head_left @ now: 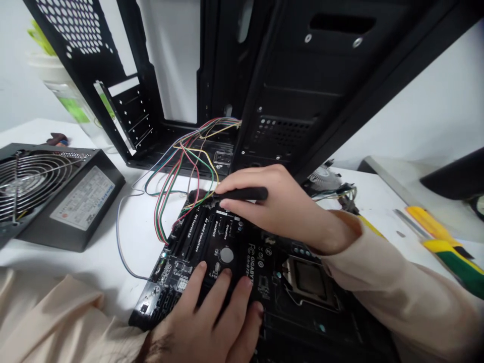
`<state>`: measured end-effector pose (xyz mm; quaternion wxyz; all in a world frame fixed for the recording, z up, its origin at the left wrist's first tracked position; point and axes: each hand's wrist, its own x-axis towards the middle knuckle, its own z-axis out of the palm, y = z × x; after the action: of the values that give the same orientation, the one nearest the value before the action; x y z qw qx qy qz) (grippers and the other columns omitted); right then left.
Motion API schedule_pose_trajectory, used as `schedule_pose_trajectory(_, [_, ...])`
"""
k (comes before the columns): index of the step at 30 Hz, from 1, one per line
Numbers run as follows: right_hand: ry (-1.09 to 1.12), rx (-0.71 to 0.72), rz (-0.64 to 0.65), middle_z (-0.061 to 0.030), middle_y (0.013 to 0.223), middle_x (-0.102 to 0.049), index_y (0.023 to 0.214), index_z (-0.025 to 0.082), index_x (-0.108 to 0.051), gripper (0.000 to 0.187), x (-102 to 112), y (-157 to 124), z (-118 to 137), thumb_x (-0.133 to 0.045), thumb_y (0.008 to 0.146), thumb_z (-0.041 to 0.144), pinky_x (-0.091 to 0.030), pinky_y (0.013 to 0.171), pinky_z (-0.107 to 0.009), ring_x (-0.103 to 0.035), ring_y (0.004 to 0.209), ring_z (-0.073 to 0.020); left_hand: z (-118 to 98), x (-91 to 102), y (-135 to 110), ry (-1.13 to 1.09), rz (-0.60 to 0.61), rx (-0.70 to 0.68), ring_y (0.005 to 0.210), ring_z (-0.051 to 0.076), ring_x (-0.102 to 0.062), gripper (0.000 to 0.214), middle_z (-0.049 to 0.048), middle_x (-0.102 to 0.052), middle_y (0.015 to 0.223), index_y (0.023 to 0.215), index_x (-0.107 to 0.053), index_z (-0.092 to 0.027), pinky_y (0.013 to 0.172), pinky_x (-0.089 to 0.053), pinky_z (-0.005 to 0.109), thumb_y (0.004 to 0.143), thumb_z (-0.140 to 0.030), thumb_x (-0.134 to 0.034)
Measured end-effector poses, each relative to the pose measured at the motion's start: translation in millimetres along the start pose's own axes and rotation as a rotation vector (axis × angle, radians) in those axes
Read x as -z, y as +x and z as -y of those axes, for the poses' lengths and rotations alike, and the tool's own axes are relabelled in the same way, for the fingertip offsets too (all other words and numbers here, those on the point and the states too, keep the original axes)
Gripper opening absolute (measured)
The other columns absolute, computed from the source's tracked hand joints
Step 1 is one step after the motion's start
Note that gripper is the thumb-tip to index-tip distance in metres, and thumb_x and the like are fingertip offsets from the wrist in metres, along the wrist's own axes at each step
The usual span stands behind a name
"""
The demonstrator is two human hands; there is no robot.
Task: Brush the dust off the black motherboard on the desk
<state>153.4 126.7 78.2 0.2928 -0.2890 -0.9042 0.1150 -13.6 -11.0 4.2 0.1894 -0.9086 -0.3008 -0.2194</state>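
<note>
My left hand (214, 315) lies with fingers spread on a black motherboard (272, 275), pressing near its round silver coin battery (227, 255). In my right hand (282, 206) is a black pen-like tool (245, 193), pinched between thumb and fingers. The tool points left, low over the board's far edge. Its tip is hard to make out among the coloured wires (180, 159), so I cannot tell whether it touches anything. These thin wires run from the computer case (291, 101) down to connectors along the board's left edge. A metal CPU socket (312, 280) sits near my right forearm.
The open black case stands behind the board. A power supply (85, 201) with a fan grille lies at left, before a clear vase (71, 96). To the right are yellow-and-green handled tools (451, 259) and a CPU cooler (323, 176) with cables beside it.
</note>
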Motion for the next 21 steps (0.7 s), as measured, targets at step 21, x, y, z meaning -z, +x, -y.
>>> schedule_pose_trajectory(21, [-0.195,-0.113,0.067,0.0016,0.076,-0.071,0.076,0.019,-0.071,0.008,11,-1,11,-0.064,0.077,0.016,-0.047,0.063,-0.022,-0.066,0.070,-0.0127,2,3.3,5,-0.007,-0.047,0.038,0.094,0.020,-0.063,0.021,-0.0056,-0.071,0.105,0.104,-0.062,-0.025,0.094,-0.037,0.041,0.094,-0.021,-0.043])
